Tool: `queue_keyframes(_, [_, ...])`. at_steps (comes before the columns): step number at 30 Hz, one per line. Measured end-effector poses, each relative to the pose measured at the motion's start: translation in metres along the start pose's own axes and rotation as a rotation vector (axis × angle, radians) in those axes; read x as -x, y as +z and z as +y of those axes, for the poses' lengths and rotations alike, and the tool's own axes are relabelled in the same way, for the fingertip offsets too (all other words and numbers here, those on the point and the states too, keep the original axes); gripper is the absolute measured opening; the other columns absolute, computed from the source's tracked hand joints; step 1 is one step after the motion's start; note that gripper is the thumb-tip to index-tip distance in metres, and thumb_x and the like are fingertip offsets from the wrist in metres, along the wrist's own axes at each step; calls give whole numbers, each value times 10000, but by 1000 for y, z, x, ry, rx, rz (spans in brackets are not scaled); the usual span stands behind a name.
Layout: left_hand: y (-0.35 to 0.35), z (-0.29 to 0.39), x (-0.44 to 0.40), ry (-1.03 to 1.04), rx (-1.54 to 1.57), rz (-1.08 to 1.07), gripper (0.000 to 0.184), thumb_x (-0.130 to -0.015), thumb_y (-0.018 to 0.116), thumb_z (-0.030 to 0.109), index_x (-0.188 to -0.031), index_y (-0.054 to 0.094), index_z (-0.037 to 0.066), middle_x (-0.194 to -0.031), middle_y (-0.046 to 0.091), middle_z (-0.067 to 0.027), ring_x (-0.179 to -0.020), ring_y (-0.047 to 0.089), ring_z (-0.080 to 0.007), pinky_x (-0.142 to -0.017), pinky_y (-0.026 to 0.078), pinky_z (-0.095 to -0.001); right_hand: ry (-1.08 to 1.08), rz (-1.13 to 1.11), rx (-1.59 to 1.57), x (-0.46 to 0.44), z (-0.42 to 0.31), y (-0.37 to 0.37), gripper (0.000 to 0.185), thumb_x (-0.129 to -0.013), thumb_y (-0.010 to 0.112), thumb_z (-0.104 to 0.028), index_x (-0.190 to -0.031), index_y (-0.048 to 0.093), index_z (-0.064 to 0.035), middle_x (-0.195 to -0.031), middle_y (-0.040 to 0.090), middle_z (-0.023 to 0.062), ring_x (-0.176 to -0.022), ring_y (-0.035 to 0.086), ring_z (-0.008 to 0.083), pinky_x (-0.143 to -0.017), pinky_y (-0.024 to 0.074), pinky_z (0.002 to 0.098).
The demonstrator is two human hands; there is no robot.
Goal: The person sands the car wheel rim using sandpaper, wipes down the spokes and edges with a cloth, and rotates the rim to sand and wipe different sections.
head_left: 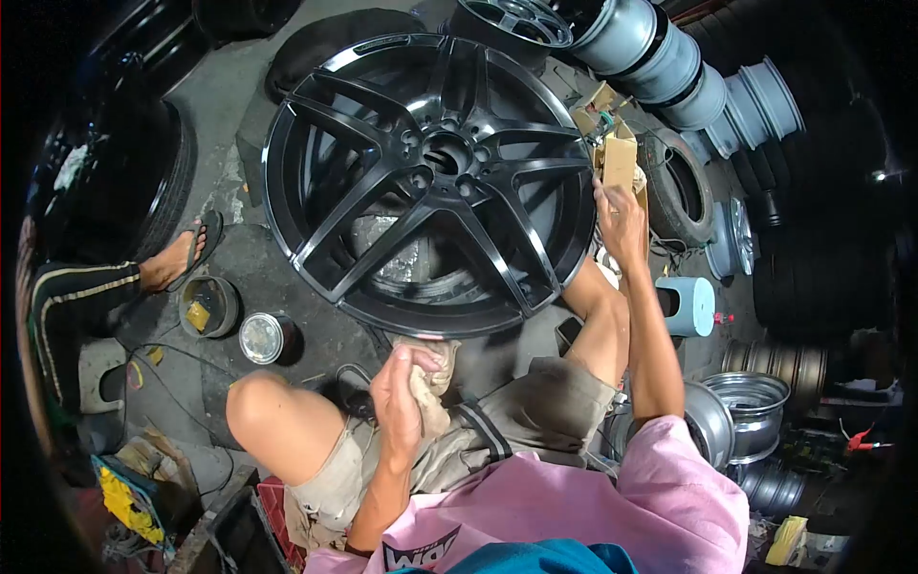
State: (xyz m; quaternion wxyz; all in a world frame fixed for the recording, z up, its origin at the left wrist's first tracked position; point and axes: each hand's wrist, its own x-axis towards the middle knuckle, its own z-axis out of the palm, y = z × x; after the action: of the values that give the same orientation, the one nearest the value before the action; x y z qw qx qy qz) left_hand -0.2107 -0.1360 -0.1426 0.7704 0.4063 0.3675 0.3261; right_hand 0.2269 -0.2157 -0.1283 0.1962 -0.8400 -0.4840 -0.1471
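A glossy black alloy wheel rim with split spokes is tilted up in front of me, over my lap. My left hand is closed around a beige cloth just below the rim's lower edge. At the rim's right edge, my right hand is closed, its thumb side against the lip. The fingers behind the rim are partly hidden. Just beyond that hand is a cardboard box.
At the left are a round tin, a bowl and another person's foot in a sandal. A tire, a light blue stool and stacked silver rims stand at the right.
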Motion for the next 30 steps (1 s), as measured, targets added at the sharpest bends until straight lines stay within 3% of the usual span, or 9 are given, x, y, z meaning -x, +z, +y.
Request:
queue_keyframes(5, [21,-8,13,-54,-109,-231,407,-1147,509,212,-870,678,-34,-895,667,-59,-837,615,-116,-764,494,-284,0,61,4,77,-68,-32,222,-996,663,-97,-1158,788,-11,-1029,725,164,-995,683,352,-897,531,456])
queue_keyframes(10, [56,-11,25,-129,-170,-370,399,-1148,523,223,-885,679,-34,-916,663,-56,-827,615,-117,-774,503,-286,69,37,-76,140,-133,-50,222,-941,727,-85,-1153,775,-42,-1051,694,109,-1009,647,305,-842,477,434])
queue_keyframes(13, [82,-7,38,-193,-226,-474,398,-1153,521,236,-916,674,-45,-905,657,-55,-839,630,-121,-796,519,-284,99,0,-365,170,-160,-68,193,-939,739,-86,-1117,799,-44,-1025,733,93,-1009,655,266,-862,464,405])
queue_keyframes(18, [113,9,45,-176,-384,-606,373,-1133,506,186,-889,669,-45,-956,674,-106,-889,627,-145,-836,515,-301,387,-48,-687,217,-130,-41,190,-991,678,-88,-1107,790,12,-1041,745,153,-960,698,328,-879,522,425])
queue_keyframes(20, [134,31,34,-12,-315,-548,392,-1112,491,215,-851,644,-34,-949,668,-126,-907,627,-163,-841,510,-328,459,-83,-766,220,-112,-35,215,-1025,648,-115,-1098,777,40,-1025,734,195,-914,718,354,-837,557,411])
queue_keyframes(23, [168,90,-20,550,-250,-513,344,-1099,472,189,-963,700,-29,-935,688,-95,-828,632,-142,-816,506,-302,452,-22,-852,222,-95,-25,215,-1028,645,-110,-1104,773,44,-982,723,188,-855,705,326,-777,546,380])
queue_keyframes(26, [212,154,-55,784,-176,-251,267,-1081,602,243,-1088,698,-6,-989,710,-106,-938,660,-172,-862,542,-356,475,-54,-845,229,-86,-16,193,-1022,653,-87,-1099,776,41,-920,704,167,-780,672,277,-709,516,352])
queue_keyframes(28, [237,162,-94,999,-392,-168,268,-1020,718,248,-1139,696,10,-1029,708,-97,-1006,660,-182,-885,553,-372,507,40,-929,231,-89,-3,182,-1021,655,-76,-1089,783,33,-866,674,138,-729,629,228,-673,487,337])
queue_keyframes(30, [232,138,-151,1124,-765,-150,300,-957,785,240,-1151,701,27,-1080,717,-132,-1009,689,-249,-896,555,-387,494,37,-931,235,-88,-1,183,-1024,660,-88,-1086,787,28,-851,662,119,-725,616,192,-667,481,326])
